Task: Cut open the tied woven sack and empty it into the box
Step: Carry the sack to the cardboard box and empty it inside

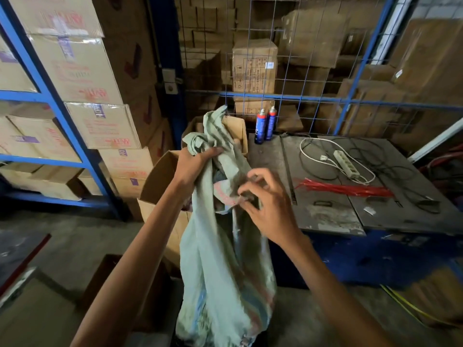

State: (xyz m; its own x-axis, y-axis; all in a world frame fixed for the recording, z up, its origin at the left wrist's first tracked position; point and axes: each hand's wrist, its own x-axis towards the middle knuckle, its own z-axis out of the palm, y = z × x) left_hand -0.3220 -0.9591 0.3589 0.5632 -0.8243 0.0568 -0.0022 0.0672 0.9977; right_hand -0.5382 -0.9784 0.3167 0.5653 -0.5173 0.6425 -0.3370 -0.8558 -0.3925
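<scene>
Both bare arms reach forward. The left hand (194, 164) is raised, fist clenched on the sack (220, 259). The right hand (269, 209), lower, seems to pinch the cloth with curled fingers, though it is blurred.

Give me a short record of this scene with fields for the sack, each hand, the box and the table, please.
sack: pale green woven sack, hanging crumpled beside the box
left hand: left hand grips the bunched top of the sack
right hand: right hand pinches the sack's edge lower down
box: open cardboard box, behind the sack
table: grey table holds red ties, power strip, two spray cans
</scene>
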